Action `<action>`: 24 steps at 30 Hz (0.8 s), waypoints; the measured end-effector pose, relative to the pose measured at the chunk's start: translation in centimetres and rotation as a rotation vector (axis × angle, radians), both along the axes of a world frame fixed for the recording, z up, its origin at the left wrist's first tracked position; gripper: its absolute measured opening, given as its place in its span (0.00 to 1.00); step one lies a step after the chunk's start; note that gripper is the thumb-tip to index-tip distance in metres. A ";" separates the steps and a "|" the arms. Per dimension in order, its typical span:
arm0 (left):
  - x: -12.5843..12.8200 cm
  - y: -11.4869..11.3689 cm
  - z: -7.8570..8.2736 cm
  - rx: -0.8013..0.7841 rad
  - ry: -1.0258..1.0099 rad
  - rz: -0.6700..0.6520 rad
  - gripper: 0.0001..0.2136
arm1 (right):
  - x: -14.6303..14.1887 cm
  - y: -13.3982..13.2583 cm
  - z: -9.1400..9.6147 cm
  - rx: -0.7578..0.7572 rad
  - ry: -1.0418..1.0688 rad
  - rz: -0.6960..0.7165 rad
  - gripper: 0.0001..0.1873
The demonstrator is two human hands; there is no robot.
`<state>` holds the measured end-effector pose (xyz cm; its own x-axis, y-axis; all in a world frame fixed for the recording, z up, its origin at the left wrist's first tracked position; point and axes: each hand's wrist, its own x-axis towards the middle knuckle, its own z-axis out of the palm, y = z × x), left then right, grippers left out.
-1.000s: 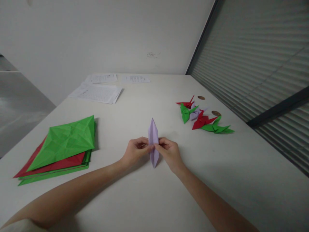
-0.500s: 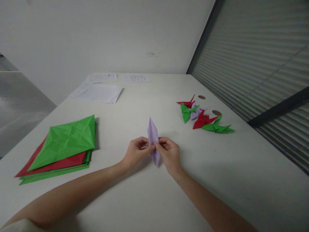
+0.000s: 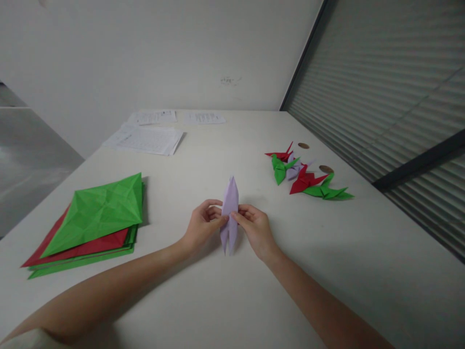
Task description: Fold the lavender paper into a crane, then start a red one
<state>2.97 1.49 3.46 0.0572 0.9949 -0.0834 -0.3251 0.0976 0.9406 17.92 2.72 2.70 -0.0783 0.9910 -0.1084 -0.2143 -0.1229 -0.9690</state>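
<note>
White wall (image 3: 163, 48) across the back. White counter (image 3: 225, 300) runs from me to the wall. Slatted blinds (image 3: 381, 72) line the right side.

Stack of coloured sheets (image 3: 105, 208) on the counter, to my left: creased green on top, red showing beneath, more green below, edges not aligned. Printed sheets (image 3: 148, 140) lie farther back, partly overlapping.

Folded birds (image 3: 305, 182), five counted (two red, two green, one lilac), clustered to the right, touching or overlapping.

My left hand (image 3: 203, 223) is nearly closed, fingers curled, pinching the left edge of the lilac folded paper (image 3: 230, 198), thumb on its face. My right hand (image 3: 254, 228) mirrors this at the right edge, thumb tip close to the other thumb. The paper is between both hands, in front of me: narrow, pointed at the far end, split into two points at the near end. Cannot tell whether it touches the counter.

Two brown discs (image 3: 326, 169) near the birds.
</note>
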 end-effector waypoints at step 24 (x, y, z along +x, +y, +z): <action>-0.3 0.4 0.1 -0.015 0.087 -0.074 0.16 | 0.4 0.6 0.2 0.069 -0.126 0.011 0.17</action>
